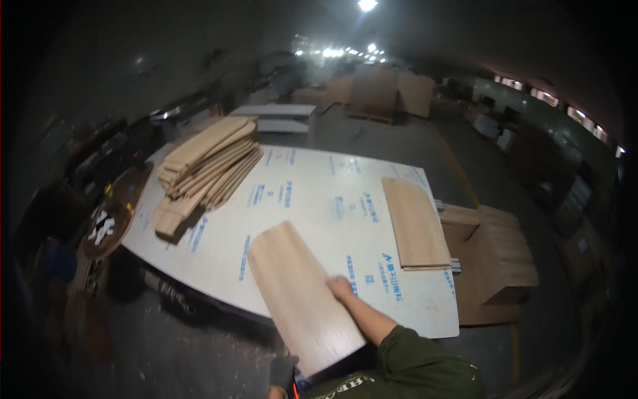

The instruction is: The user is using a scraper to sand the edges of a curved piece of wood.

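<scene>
A pale wood-grain board (pixel 302 296), curved at its far end, lies slanted across the near edge of the white table (pixel 299 179). My bare right hand (pixel 340 287) grips its right edge, the fingers partly hidden. By the board's near left corner is my left hand (pixel 283 372) in a dark grey glove, its fingers curled. A thin orange-red thing shows beside that glove, too small and blurred to name. Similar boards (pixel 417 226) lie stacked at the table's right side, round-cornered at the far end.
A fanned pile of curved wooden boards (pixel 209 163) stands at the table's far left. Beyond the right edge is a brown wooden piece of furniture (pixel 495 259). A round brown tray (pixel 109 226) with small items sits at left. Large panels (pixel 375 93) stand farther back.
</scene>
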Motion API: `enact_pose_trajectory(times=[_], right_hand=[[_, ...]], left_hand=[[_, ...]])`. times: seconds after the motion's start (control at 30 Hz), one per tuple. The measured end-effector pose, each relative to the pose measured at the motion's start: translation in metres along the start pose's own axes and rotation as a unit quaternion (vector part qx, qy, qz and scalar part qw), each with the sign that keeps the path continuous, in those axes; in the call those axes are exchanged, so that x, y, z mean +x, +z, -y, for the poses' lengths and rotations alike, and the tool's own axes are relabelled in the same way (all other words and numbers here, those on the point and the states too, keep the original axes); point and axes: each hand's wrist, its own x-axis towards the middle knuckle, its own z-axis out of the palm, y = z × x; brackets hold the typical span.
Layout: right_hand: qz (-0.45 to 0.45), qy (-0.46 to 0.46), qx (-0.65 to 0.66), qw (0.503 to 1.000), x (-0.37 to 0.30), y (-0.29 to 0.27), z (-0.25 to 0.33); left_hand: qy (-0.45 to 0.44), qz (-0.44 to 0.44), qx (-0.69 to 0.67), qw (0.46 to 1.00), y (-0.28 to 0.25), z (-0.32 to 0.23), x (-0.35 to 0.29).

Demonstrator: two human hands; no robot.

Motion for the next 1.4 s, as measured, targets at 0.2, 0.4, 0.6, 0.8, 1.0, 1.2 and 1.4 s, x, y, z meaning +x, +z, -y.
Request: enact_pose_trajectory(times=[0.2, 0.4, 0.6, 0.8, 1.0, 1.2, 1.4], right_hand=[[0.110, -0.076, 0.275, 0.952, -0.031, -0.080, 0.062], [0.663, -0.073, 0.066, 0.742, -0.107, -0.026, -0.075], [0.581, 0.103, 0.343, 0.730, -0.164, 0.057, -0.144], [0.459, 0.149, 0.425, 0.766, -0.169, 0.085, -0.099], [0.457, 0.195, 0.469, 0.730, -0.173, 0.095, -0.074], [0.493, 0.236, 0.538, 0.642, -0.159, 0.074, -0.076], [0.545, 0.184, 0.507, 0.642, -0.153, 0.072, -0.075]], left_hand=[[0.123, 0.014, 0.074, 0.990, 0.013, -0.059, -0.003], [0.173, -0.173, -0.163, 0.956, 0.071, -0.005, -0.069], [-0.076, -0.198, -0.308, 0.928, 0.153, 0.006, -0.135], [-0.027, -0.185, -0.650, 0.737, 0.146, 0.028, -0.128], [-0.145, -0.246, -0.138, 0.948, 0.151, 0.028, -0.113], [-0.041, -0.268, 0.166, 0.948, 0.155, -0.008, -0.091], [0.011, -0.375, 0.237, 0.896, 0.156, 0.001, -0.082]])
